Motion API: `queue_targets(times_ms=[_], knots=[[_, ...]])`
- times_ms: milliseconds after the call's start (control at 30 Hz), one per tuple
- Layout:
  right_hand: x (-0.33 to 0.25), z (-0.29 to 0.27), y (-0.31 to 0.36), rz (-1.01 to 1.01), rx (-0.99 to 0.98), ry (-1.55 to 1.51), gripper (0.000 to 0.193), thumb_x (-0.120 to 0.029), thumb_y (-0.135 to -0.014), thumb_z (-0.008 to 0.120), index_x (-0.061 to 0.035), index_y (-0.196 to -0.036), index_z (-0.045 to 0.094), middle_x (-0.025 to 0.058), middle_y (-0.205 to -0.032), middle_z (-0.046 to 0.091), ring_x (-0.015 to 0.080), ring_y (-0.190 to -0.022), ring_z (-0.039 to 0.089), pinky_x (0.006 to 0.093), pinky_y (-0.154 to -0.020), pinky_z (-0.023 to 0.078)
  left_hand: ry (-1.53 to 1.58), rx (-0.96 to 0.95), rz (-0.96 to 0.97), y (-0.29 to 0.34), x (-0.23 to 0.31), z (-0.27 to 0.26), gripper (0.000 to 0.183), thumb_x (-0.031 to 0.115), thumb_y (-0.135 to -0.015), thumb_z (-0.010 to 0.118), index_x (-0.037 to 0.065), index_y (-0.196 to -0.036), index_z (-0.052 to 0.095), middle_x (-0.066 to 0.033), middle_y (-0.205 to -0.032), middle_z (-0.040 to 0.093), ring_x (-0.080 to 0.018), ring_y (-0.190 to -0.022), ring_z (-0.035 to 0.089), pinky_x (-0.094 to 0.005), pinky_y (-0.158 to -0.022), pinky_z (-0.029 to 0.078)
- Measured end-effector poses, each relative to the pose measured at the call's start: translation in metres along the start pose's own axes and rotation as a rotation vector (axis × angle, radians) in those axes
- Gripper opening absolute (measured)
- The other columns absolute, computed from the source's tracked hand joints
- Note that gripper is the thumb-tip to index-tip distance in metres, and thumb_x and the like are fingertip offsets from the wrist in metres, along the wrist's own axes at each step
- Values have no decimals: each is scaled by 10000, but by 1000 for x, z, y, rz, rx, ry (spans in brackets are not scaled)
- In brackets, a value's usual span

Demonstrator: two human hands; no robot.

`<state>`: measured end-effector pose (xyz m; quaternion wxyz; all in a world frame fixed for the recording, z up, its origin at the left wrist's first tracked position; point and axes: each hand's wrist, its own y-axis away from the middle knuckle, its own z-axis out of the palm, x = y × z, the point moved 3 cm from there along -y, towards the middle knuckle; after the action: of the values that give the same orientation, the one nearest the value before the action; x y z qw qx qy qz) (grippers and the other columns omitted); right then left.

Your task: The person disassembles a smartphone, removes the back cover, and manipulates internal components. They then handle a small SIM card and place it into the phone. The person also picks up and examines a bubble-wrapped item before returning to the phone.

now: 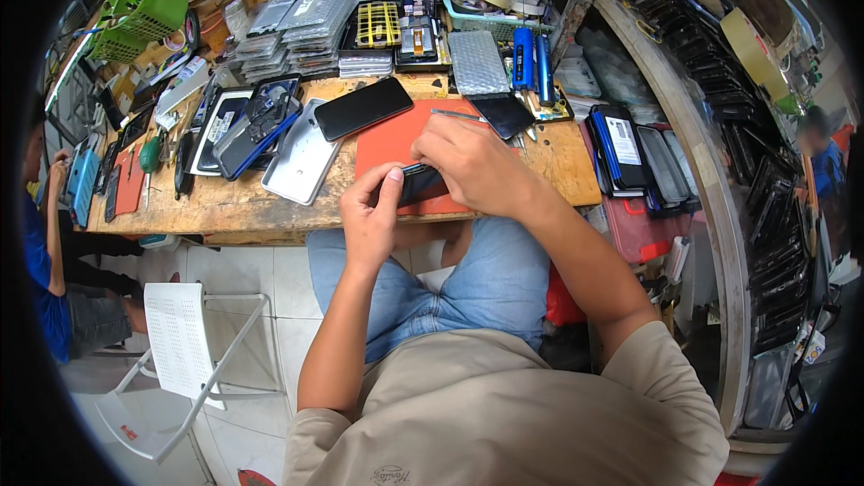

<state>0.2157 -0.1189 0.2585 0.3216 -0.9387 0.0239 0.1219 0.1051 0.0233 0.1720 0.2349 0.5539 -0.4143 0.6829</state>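
Note:
Over the near part of an orange-red work mat, a dark phone is tilted up on edge. My left hand grips its left end, with the thumb at the top edge. The fingers of my right hand are curled and pinched together at the phone's upper edge; whatever may be between them is hidden. Beyond my right knuckles lies a thin metal tool like tweezers. A black-screened phone rests partly on the mat's far left corner, and another dark screen sits at its far right.
To the left lie a white phone housing and opened phone parts. Wrapped stacks, a blue cylinder and a basket line the back. A white chair and a co-worker's arm are at left.

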Motion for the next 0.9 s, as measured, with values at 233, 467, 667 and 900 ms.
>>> queue_targets(times_ms=[233,467,667,900], knots=[[4,5,-10,-33,-132,101,251,68,-767,702,-17,-959,566,178,-999,598,401,-923,666,470,-811,557,33,1,-33,-6,-8,-2,240,163,-1060,683,-54,-1125,763,-44,-991,756,-93,-908,660,-266,-836,537],[15,-9,-26,7,-49,-84,116,12,-885,671,-4,-987,618,183,-986,662,401,-945,683,489,-808,561,-38,-45,-30,-16,-7,-7,265,191,-1057,680,-51,-1120,771,-43,-963,756,-89,-882,657,-275,-812,536],[46,-26,-10,341,24,-99,122,-59,-1002,572,-4,-1053,668,200,-1007,694,403,-977,693,487,-868,556,-337,-228,10,-53,7,-18,260,188,-1033,686,-39,-1128,770,-48,-802,718,-94,-768,634,-296,-705,519],[59,-11,8,191,-94,-10,440,-347,-950,749,-2,-1214,680,197,-1147,665,398,-1124,647,483,-991,517,-698,-565,115,-92,48,-13,178,126,-1016,669,-16,-1079,755,-200,-932,766,-348,-854,748,-426,-767,565]])
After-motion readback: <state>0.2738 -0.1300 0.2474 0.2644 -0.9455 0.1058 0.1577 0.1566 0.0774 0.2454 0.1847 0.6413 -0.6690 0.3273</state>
